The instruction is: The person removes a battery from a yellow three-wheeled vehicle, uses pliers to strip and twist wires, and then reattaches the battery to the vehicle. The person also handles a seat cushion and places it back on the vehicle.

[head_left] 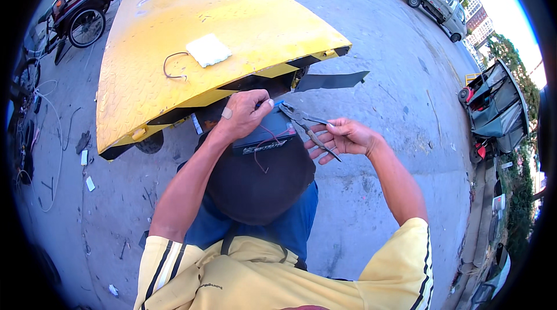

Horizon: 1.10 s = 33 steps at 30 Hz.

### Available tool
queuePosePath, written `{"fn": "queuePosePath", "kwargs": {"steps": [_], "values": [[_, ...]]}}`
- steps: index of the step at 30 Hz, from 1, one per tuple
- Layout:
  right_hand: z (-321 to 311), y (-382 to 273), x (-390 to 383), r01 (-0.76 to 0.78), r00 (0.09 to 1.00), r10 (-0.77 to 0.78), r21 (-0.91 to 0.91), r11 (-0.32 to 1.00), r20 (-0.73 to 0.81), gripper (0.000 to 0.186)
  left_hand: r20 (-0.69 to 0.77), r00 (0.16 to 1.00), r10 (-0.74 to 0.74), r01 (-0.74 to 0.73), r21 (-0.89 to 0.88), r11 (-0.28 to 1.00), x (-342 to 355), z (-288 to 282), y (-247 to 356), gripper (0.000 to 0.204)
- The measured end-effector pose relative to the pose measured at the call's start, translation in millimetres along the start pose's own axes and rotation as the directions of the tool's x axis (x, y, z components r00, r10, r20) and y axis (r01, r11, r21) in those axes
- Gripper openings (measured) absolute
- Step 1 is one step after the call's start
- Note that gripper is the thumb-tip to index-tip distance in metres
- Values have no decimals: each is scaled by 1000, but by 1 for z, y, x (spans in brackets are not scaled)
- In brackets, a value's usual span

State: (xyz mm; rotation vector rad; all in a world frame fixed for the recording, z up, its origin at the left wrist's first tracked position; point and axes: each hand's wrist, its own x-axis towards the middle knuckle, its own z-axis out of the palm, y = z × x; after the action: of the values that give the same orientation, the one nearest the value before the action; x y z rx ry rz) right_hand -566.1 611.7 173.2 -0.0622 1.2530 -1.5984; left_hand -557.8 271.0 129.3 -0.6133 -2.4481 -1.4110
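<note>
My right hand is closed around the handles of a pair of pliers, whose jaws point up and left toward my left hand. Fingers curled, my left hand is pinched closed just under the edge of the yellow platform; what it grips is hidden. Below both hands lies a grey-blue box with a dark, lettered front. Thin reddish wire runs over it and hangs down its front. A dark brown rounded thing fills the space between my forearms, above my blue trouser legs.
The yellow metal platform bears a white slab and a bent wire. From its striped edge a dark flat strip juts right. A cart stands far left, a truck far right, a covered vehicle at right.
</note>
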Motion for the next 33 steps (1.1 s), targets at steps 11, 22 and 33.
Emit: {"fn": "queuePosePath", "kwargs": {"steps": [11,22,33], "values": [[3,-6,6,-1,1000,1,-16,1000,0,57,0,1000,14,-14,-43,999,0,0,-2,25],[4,-18,12,-240,965,211,-195,951,-156,39,29,999,-29,31,-78,996,6,1,-2,24],[43,4,19,-376,801,-433,-910,174,-414,22,45,995,93,-94,-1,996,2,-2,-5,25]]}}
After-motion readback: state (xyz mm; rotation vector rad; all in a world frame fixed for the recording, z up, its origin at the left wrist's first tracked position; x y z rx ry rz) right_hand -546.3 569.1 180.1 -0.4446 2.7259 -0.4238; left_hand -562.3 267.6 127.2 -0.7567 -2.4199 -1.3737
